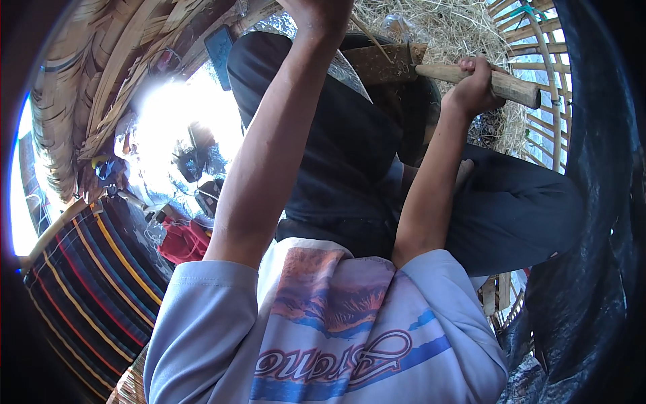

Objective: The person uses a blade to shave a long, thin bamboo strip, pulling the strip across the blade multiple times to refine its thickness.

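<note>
My right hand is closed round a thick, pale wooden handle. The handle narrows toward a block of brown wood, and the working end of this tool cannot be made out clearly. At the upper edge my left hand is mostly cut off, so its fingers are hidden. Between the two hands a thin stick slants down toward the brown wood. A dark, rounded container lies beneath the wood, between my bent legs.
Dry straw lies beyond my hands, beside a slatted bamboo frame. Woven bamboo curves along the left, over a striped cloth. A red cloth item lies by my left elbow. Dark plastic sheeting hangs on the right.
</note>
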Demonstrator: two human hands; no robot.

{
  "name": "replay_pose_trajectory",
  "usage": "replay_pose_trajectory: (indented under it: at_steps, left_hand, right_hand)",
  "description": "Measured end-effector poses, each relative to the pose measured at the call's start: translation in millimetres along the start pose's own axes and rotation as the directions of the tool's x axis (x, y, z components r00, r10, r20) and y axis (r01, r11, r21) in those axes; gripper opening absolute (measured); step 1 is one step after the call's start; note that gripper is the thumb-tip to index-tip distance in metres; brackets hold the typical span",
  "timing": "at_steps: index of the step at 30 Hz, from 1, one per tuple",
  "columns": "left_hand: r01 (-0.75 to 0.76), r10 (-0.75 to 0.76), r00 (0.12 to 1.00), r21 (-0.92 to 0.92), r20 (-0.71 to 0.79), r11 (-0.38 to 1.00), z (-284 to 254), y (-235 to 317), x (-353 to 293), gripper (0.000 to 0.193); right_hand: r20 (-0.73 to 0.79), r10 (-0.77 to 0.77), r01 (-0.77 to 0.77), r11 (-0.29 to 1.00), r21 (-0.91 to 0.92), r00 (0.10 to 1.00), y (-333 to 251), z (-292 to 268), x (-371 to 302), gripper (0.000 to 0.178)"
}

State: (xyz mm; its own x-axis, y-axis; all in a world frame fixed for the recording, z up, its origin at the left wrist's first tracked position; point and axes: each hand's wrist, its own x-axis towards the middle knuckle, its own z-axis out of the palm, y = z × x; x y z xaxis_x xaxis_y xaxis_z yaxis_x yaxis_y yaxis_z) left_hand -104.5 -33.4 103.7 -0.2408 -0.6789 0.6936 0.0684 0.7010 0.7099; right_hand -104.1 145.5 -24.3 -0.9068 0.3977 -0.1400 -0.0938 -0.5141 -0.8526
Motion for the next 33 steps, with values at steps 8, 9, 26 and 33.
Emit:
replay_pose_trajectory:
  at_steps: [8, 9, 26, 33]
  left_hand:
    - [0.164, -0.16, 0.986, -0.105, 0.051, 0.981, 5, 8, -9, 0.024]
    - [0.21, -0.201, 0.977, -0.138, 0.078, 0.968, 3, 7, -8, 0.024]
    - [0.036, -0.036, 0.999, -0.019, -0.024, 0.999, -14, -14, -4, 0.038]
    - [0.039, -0.033, 0.999, -0.19, 0.039, 0.981, -37, -23, -6, 0.034]
  right_hand:
    - [0.136, -0.045, 0.088, 0.941, -0.326, 0.99, 58, -21, 1, 0.018]
    - [0.035, -0.017, 0.026, 0.958, -0.284, 0.999, 47, -16, 1, 0.018]
    - [-0.147, 0.16, -0.165, 0.986, -0.023, 0.976, 42, -27, -1, 0.017]
    - [-0.402, 0.329, -0.238, 0.936, 0.261, 0.855, 45, -86, 39, 0.02]
